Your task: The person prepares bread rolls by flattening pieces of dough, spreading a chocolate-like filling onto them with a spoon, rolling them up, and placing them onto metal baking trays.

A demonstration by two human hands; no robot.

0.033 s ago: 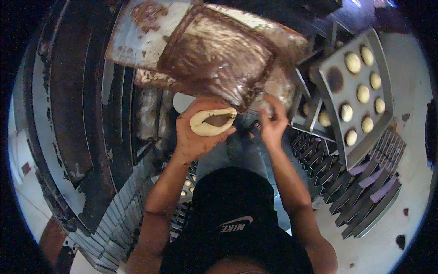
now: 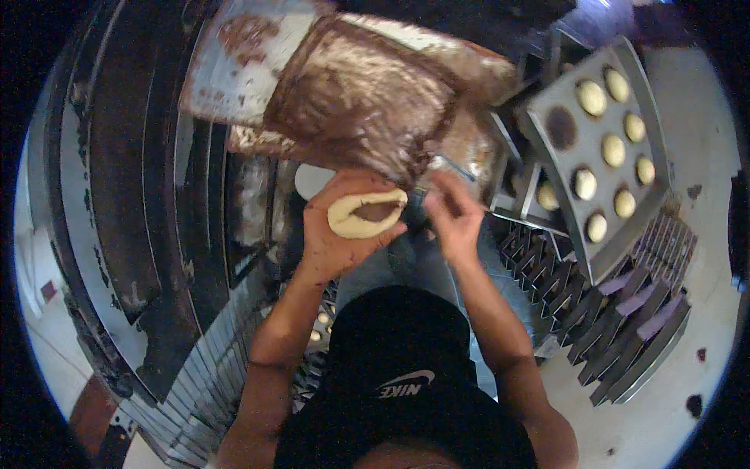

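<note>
My left hand (image 2: 322, 246) is closed round a pale bun (image 2: 349, 227), its thumb along the lower side. The bun gapes toward the right, and a brown hollow shows inside it. Brown smears mark the hand. My right hand (image 2: 457, 215) is just right of the bun, apart from it, its fingers curled and blurred. A thin, light strip lies by those fingertips; I cannot make out what it is. Beyond both hands lies a shallow pan (image 2: 355, 90) coated with glossy brown paste, its near corner close to my right fingers.
At the right, a tilted metal baking tray (image 2: 566, 199) holds several round pale buns, with dark baked-on rings. A second tray (image 2: 519, 215) shows beneath it. Dark metal rack slats (image 2: 562, 305) run below. Tall dark rack panels (image 2: 117, 195) stand at the left.
My right hand has shifted slightly left toward the bun and blurred. The view has shifted a little, so the pan and the trays sit further left. The bun stays in my left hand.
</note>
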